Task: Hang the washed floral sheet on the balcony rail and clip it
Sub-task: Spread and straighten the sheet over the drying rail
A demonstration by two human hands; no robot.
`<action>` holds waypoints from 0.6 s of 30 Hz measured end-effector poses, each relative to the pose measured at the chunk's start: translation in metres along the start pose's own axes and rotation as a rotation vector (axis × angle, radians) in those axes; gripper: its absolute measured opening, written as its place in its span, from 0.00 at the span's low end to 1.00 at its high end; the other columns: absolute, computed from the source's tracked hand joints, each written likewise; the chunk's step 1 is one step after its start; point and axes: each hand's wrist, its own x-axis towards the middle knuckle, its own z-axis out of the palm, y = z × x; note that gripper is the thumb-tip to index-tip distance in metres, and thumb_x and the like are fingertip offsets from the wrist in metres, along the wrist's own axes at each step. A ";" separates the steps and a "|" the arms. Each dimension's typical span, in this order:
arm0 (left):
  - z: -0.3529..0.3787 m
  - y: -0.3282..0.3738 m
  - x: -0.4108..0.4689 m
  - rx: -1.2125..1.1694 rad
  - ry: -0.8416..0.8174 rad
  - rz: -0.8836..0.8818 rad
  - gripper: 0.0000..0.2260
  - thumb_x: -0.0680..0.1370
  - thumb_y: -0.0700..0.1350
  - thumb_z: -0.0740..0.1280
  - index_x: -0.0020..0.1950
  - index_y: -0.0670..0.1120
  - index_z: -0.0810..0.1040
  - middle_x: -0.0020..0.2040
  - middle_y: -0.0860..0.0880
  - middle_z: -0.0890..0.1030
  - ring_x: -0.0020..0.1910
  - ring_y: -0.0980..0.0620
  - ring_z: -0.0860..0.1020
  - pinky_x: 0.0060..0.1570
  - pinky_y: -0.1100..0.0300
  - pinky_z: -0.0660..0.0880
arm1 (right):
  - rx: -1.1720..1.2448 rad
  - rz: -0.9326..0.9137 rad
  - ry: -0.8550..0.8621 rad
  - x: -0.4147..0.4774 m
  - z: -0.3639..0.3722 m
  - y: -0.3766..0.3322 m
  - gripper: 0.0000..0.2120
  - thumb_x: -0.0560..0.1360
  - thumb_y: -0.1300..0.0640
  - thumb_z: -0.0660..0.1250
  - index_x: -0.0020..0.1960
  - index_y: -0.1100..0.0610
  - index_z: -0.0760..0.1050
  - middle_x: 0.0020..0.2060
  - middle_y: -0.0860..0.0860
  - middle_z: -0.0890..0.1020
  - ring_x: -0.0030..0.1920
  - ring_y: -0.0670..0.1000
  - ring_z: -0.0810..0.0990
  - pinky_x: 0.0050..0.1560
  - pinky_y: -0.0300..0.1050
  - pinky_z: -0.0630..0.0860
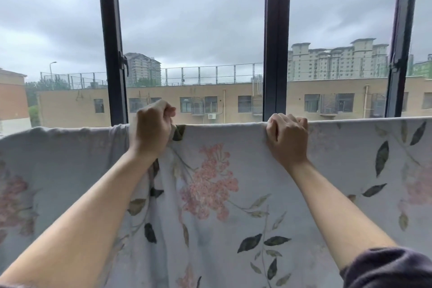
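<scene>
The floral sheet (210, 194), pale grey with pink blossoms and dark leaves, drapes over the balcony rail and fills the lower half of the view. The rail itself is hidden under the cloth along the top fold. My left hand (152, 128) grips a bunched part of the sheet's top edge and lifts it slightly above the fold line. My right hand (286, 135) has its fingers curled over the top fold, gripping the sheet where it lies on the rail. No clip is visible.
Dark window frame posts (275, 54) rise just behind the rail, with another post (112, 54) at the left and one at the far right. Beyond the glass are a tan building and a grey sky. A dark sleeve (388, 269) shows at the lower right.
</scene>
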 end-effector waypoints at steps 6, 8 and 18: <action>-0.018 -0.031 -0.019 0.211 -0.023 0.131 0.17 0.80 0.48 0.54 0.37 0.43 0.76 0.29 0.46 0.76 0.27 0.44 0.74 0.31 0.58 0.64 | -0.011 0.008 0.006 0.001 0.005 0.004 0.16 0.76 0.54 0.51 0.34 0.57 0.70 0.29 0.51 0.75 0.32 0.54 0.72 0.42 0.47 0.59; -0.022 -0.033 -0.024 0.234 -0.001 0.153 0.17 0.79 0.48 0.53 0.36 0.43 0.75 0.29 0.45 0.77 0.28 0.43 0.74 0.33 0.56 0.68 | -0.010 0.002 0.026 0.000 0.007 -0.001 0.16 0.76 0.55 0.51 0.34 0.57 0.70 0.29 0.51 0.75 0.32 0.54 0.72 0.41 0.47 0.58; -0.016 -0.033 -0.028 0.250 0.090 0.057 0.16 0.78 0.46 0.52 0.36 0.45 0.73 0.31 0.47 0.76 0.32 0.48 0.73 0.39 0.57 0.62 | -0.017 0.020 -0.009 0.003 0.003 -0.010 0.18 0.76 0.53 0.49 0.34 0.57 0.72 0.29 0.51 0.77 0.32 0.55 0.73 0.43 0.47 0.59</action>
